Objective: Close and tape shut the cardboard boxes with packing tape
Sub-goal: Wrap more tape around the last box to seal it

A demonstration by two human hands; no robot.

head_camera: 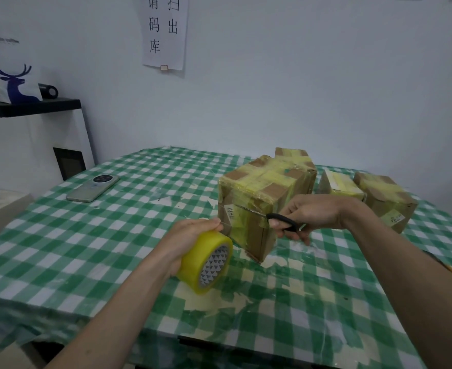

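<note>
While the left hand gripped the yellow packing tape roll, thumb on top near the box face, the right hand had its fingers curled through the black handles of the scissors. Blades were slightly apart and pointed left, toward the short clear strip of tape stretched between roll and box. Blade tips sat against or just in front of the near face of the cardboard box; couldn't tell which.

Box stood on the green checked bench, flaps closed, already heavily wrapped in yellow tape. Judging by that, this was the cut that finishes a strip.

Risks from here, as I read it:
- Strip looked very short. Left thumb sat right next to the cut line, so a closing blade could nick it.
- Blades close to the box face: tips could dig into cardboard or slice tape already laid down.
- If strip tension dropped before the cut, the tape would fold on itself or get chewed rather than cut cleanly.
- Roll was held off the bench at a tilt; after the cut the free end could snap back onto the roll and be hard to find.
- Loose tail on the box might lift if not pressed down.

Three more taped boxes stood behind and to the right. A phone lay well apart on the left.
</note>
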